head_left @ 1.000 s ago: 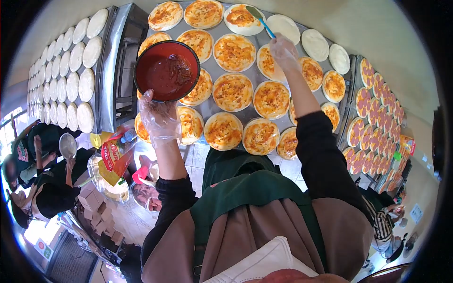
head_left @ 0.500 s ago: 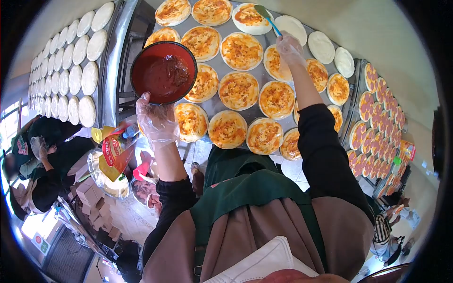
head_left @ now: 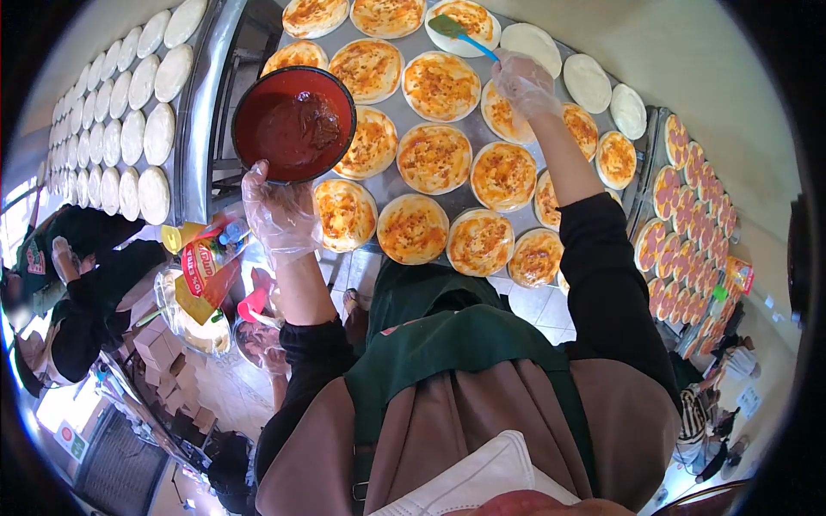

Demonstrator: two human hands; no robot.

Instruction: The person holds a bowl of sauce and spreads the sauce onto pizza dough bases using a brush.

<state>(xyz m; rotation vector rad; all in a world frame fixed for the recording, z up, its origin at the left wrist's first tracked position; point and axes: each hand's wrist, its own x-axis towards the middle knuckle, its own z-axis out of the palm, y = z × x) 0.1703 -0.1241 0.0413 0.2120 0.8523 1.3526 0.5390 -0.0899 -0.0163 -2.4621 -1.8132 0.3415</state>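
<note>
Red sauce (head_left: 291,129) fills part of the bowl (head_left: 243,129) the left hand (head_left: 282,211) holds.

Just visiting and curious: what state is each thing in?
Bowl: held, red sauce inside.
Spatula: held, blade over a partly sauced round.
Left hand: gloved, gripping the bowl.
Right hand: gloved, gripping the spatula.
Middle dough rounds: mostly sauced, three bare.
Left dough rounds: bare.
Right dough rounds: pink-topped.

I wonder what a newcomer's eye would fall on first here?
Probably the round red bowl with a black rim, in the left hand, left of centre. Then the blue-handled, green-bladed spatula in the right hand near the top, and the rows of sauced dough rounds on the metal table.
</note>
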